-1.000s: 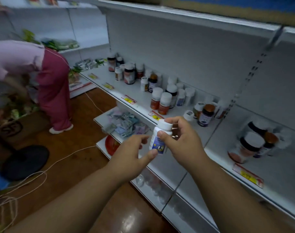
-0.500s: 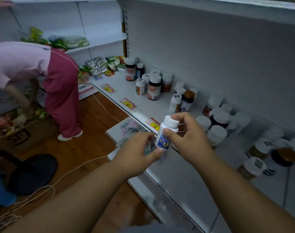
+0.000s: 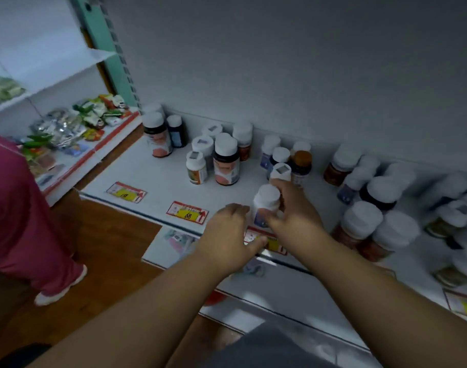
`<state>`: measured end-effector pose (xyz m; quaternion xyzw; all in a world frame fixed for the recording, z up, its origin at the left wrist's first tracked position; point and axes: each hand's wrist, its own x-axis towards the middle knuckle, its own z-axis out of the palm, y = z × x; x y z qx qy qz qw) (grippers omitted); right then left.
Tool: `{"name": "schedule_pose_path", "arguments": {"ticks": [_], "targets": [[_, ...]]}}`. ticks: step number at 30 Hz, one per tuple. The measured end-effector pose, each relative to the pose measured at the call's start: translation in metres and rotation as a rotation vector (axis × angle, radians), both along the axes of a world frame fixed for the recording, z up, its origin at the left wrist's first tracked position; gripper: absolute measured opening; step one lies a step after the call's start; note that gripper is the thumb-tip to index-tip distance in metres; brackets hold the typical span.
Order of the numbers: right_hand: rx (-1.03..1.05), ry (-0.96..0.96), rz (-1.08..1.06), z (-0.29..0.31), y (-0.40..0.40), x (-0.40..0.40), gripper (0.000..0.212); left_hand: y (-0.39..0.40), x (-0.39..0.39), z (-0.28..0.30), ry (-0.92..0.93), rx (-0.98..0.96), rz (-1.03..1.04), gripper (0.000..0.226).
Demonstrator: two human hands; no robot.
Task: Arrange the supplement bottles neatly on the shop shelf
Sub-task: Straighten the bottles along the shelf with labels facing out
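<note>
Bottles (image 3: pixel 225 160) on shelf (image 3: pixel 152 173), rearward.

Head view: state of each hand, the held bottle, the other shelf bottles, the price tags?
Right hand: gripping the white bottle.
Left hand: open, beside the bottle, not clearly gripping it.
White bottle: capped, upright, at the shelf's front; whether it rests on the shelf, cannot tell.
Shelf bottles: capped, upright, in loose clusters, not rows.
Price tags: lying flat along the shelf front.
</note>
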<state>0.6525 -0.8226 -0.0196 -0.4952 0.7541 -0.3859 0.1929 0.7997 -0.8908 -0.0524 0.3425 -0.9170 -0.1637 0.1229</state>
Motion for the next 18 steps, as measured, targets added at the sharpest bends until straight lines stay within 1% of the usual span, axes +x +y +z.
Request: {"name": "schedule_pose_path", "arguments": {"ticks": [2,4,5,7,9,14,18], "targets": [[0.028,0.0,-0.039,-0.008,-0.005,0.008,0.047,-0.016,-0.002,-0.004,-0.05,-0.072,-0.114,0.047],[0.049,-0.018,-0.084,-0.014,-0.009,0.013,0.044,-0.027,-0.003,-0.012,-0.04,-0.124,-0.163,0.049],[0.05,-0.023,-0.112,-0.016,-0.01,0.015,0.046,-0.03,-0.002,-0.015,-0.025,-0.144,-0.174,0.052],[0.055,-0.007,-0.162,-0.018,-0.013,0.018,0.054,-0.032,-0.002,-0.02,0.007,-0.159,-0.181,0.058],[0.051,0.006,-0.193,-0.019,-0.016,0.022,0.055,-0.033,-0.003,-0.023,0.031,-0.156,-0.177,0.06],[0.05,0.003,-0.232,-0.016,-0.023,0.024,0.055,-0.035,-0.006,-0.025,0.112,-0.153,-0.107,0.047],[0.031,-0.001,-0.251,-0.018,-0.023,0.027,0.052,-0.035,-0.006,-0.026,0.125,-0.123,-0.106,0.04]]}}
